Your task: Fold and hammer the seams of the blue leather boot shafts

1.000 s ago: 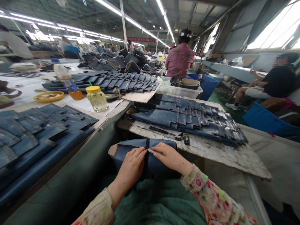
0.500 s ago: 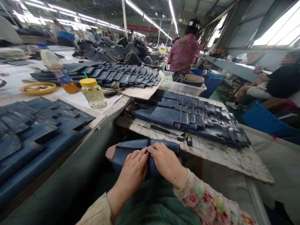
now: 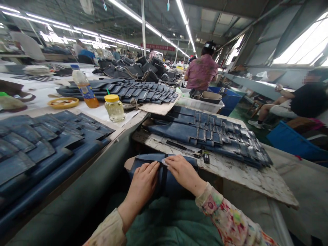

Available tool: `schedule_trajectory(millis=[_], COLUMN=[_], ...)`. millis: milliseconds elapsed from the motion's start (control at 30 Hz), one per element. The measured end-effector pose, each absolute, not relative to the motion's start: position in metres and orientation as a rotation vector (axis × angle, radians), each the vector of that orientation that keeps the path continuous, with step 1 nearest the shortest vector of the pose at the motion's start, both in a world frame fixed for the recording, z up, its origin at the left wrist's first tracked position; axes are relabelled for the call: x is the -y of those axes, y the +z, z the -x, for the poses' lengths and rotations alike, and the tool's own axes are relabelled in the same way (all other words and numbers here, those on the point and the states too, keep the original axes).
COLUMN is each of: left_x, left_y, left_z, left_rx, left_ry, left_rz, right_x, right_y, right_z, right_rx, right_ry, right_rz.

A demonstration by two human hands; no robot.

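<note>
A dark blue leather piece (image 3: 143, 161) with a black strap down its middle lies on my lap at the near edge of the worn white board (image 3: 238, 174). My left hand (image 3: 143, 182) rests on it left of the strap, fingers pressed together on the leather. My right hand (image 3: 183, 172) lies on the right side, its fingertips pinching a small pale bit (image 3: 164, 163) at the strap. A row of overlapping blue leather pieces (image 3: 205, 131) covers the board behind, with a black-handled tool (image 3: 183, 147) in front of it.
To the left a long table (image 3: 84, 184) carries blue leather pieces (image 3: 43, 136), a yellow-lidded jar (image 3: 114, 108), a bottle (image 3: 85, 87) and a yellow dish (image 3: 63, 102). A person in a pink shirt (image 3: 201, 71) stands ahead; another person sits at the right (image 3: 294, 99). Blue bins (image 3: 289, 136) stand right.
My fingers shifted slightly along the strap, and the right hand's fingertips now hold the pale bit a little further out. The view swung a little.
</note>
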State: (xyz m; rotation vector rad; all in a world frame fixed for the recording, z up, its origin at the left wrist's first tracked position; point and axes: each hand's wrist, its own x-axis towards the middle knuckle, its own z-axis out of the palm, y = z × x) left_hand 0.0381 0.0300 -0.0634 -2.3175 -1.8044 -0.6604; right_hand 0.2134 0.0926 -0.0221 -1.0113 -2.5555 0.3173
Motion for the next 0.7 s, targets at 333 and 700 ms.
schedule_trajectory(millis=[333,700], left_x=[-0.029,-0.025], left_y=[-0.07,-0.076], left_z=[-0.02,0.021], left_rx=[1.814,1.952], left_ry=[-0.622,-0.577], left_rz=[2.26,2.095], right_x=[-0.09,-0.096], right_y=[-0.038,-0.038], right_z=[-0.185,-0.134], right_rx=[2.641,2.748], right_ry=[0.294,0.219], right_rz=[0.944,0.853])
